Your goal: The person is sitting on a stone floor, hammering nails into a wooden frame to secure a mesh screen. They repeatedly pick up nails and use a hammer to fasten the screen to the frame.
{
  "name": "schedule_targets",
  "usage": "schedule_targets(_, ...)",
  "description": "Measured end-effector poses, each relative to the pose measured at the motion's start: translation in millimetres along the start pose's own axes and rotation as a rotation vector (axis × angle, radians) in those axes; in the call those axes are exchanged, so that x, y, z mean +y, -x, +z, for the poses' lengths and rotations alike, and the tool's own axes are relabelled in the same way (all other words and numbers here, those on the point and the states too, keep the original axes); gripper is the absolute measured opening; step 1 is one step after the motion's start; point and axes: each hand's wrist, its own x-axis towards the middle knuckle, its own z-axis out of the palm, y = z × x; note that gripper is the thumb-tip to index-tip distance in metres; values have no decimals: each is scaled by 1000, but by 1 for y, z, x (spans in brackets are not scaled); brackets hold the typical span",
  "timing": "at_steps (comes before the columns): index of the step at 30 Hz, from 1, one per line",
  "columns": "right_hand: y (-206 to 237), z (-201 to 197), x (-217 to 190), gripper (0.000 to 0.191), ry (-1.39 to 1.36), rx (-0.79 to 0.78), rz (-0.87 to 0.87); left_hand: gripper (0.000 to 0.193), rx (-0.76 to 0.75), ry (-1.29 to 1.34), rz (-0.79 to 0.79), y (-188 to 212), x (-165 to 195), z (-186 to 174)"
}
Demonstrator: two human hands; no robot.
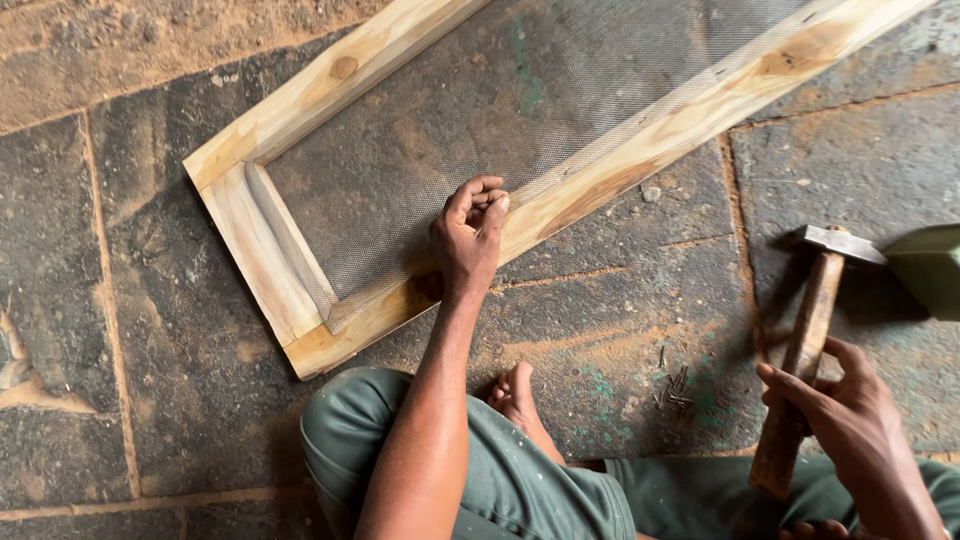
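Pinching the wire mesh against the wooden frame rail with my left hand; my right hand is gripping the hammer, well off right, handle pointing frameward.

One wooden frame, one hammer, several nails.

Place: a rough carpentry workplace on the ground, likely an informal workshop or yard.
Floor: worn stone slabs with dusty joints and green paint stains serve as the work surface.
Work piece: an unfinished wooden frame with wire mesh lies flat on the slabs.
Tools: a wooden-handled hammer and loose nails scattered on the floor near its lower edge.
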Motion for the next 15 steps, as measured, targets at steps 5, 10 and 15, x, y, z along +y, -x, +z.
schedule_targets(5, -7, 1, 8, 81, 52, 9, -9, 21, -18, -30, -15, 3, 1, -1)
schedule_targets(10, -14, -1, 16, 83, 65, 8, -7, 18, -12, -174, 8, 8, 6, -1)
schedule_targets(15, -22, -2, 27, 83, 39, -3, -18, 17, -2, -218, 67, 10, 4, -4)
